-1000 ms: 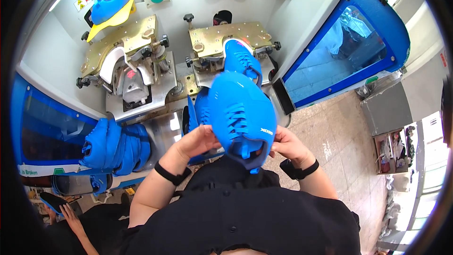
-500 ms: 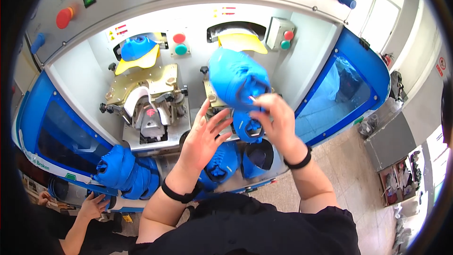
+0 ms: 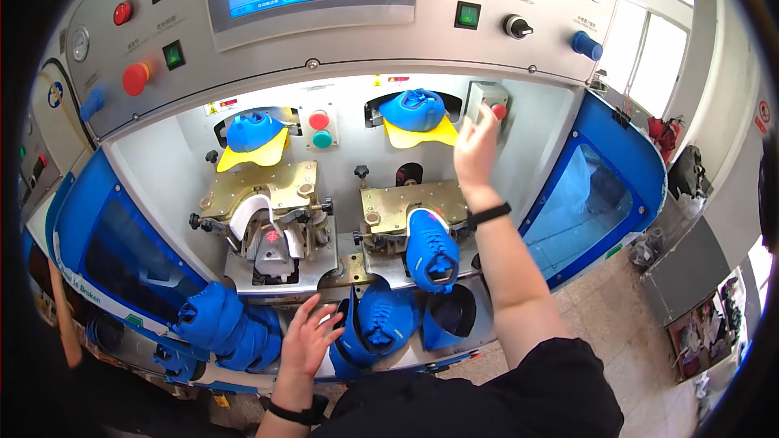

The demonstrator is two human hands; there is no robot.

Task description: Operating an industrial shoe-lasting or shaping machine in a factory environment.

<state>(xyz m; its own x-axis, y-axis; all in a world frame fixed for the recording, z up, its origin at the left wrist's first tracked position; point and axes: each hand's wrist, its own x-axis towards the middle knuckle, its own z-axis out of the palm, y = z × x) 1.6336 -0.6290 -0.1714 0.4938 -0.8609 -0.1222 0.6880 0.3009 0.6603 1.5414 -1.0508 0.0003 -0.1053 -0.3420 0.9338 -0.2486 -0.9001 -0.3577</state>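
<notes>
My right hand (image 3: 477,146) is raised at the back right with its fingers stretched up. It holds nothing and is in front of a button box (image 3: 479,97), whose red button shows beside the fingertips. Just left of it, a blue shoe upper (image 3: 415,107) sits over a yellow pad (image 3: 418,135). Low in front, my left hand (image 3: 304,341) is empty, fingers spread, beside blue shoe uppers (image 3: 385,320) on the front ledge. Between the hands, another laced blue upper (image 3: 432,250) sits at the right-hand metal clamp (image 3: 410,199).
The left station has a blue upper (image 3: 253,131) on a yellow pad and a bare metal form (image 3: 276,255) below. Stacked uppers (image 3: 223,324) lie front left. A control panel (image 3: 341,40) overhangs the bay, with blue windowed side panels (image 3: 584,186). Another person's arm (image 3: 63,316) shows far left.
The blue upper from my right hand now sits over the right yellow pad. My right hand has let go and moved back toward the button box; my left hand has dropped toward the ledge.
</notes>
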